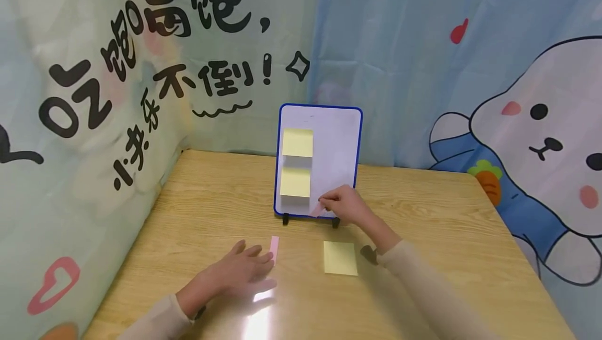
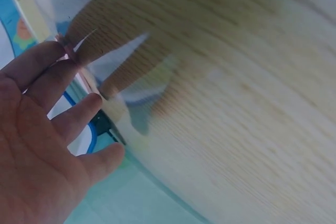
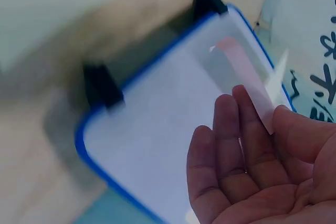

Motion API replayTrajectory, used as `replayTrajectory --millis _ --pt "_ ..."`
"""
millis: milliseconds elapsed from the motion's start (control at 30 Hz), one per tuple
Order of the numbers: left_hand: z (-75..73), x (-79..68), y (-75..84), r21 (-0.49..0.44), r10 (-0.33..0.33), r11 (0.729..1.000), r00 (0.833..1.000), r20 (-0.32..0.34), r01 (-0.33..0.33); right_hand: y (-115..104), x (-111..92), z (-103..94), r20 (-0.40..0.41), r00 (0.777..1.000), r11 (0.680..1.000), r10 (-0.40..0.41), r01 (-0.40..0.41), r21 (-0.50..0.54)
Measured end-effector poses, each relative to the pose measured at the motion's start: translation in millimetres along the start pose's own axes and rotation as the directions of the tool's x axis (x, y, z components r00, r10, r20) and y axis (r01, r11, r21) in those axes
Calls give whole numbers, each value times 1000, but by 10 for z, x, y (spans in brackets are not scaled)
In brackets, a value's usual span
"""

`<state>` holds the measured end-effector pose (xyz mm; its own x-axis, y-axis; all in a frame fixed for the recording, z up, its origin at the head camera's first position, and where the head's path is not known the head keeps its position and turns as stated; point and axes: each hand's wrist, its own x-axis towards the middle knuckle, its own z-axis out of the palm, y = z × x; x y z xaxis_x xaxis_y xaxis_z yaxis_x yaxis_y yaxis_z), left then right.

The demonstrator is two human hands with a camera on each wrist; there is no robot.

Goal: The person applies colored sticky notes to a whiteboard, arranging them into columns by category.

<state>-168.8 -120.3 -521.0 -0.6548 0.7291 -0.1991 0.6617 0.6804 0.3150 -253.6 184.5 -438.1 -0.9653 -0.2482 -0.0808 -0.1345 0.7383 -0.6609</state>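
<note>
Between thumb and forefinger, my right hand (image 1: 345, 204) pinches a narrow pink paper strip (image 3: 244, 69) at one end, in front of the lower part of a small whiteboard (image 1: 336, 147). The strip's free end curls toward the board's surface. Two yellow sticky notes, an upper one (image 1: 298, 142) and a lower one (image 1: 295, 182), are on the board's left half. My left hand (image 1: 242, 267) is held low over the table with fingers spread and nothing gripped. Its fingertips are beside a second pink strip (image 1: 275, 250) lying on the table.
A third yellow note (image 1: 340, 258) lies on the wooden table (image 1: 226, 188), below the right hand. The whiteboard stands upright on black feet (image 1: 285, 219) near the table's back edge. Printed curtains (image 1: 390, 68) hang behind and to the left.
</note>
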Motion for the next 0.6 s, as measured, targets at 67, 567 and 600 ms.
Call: replayTrajectory --millis 67,567,600 --pt "-1 4 10 6 -6 1000 1000 -1 6 -22 15 -135 -20 999 999 -26 26 -34" --pt "-29 12 56 -2 -37 999 999 28 37 -152 287 -708 -390 879 937 -274 153 -313" --pt "-27 13 58 1 -36 999 999 28 36 -156 311 -712 -412 864 933 -291 160 -323"
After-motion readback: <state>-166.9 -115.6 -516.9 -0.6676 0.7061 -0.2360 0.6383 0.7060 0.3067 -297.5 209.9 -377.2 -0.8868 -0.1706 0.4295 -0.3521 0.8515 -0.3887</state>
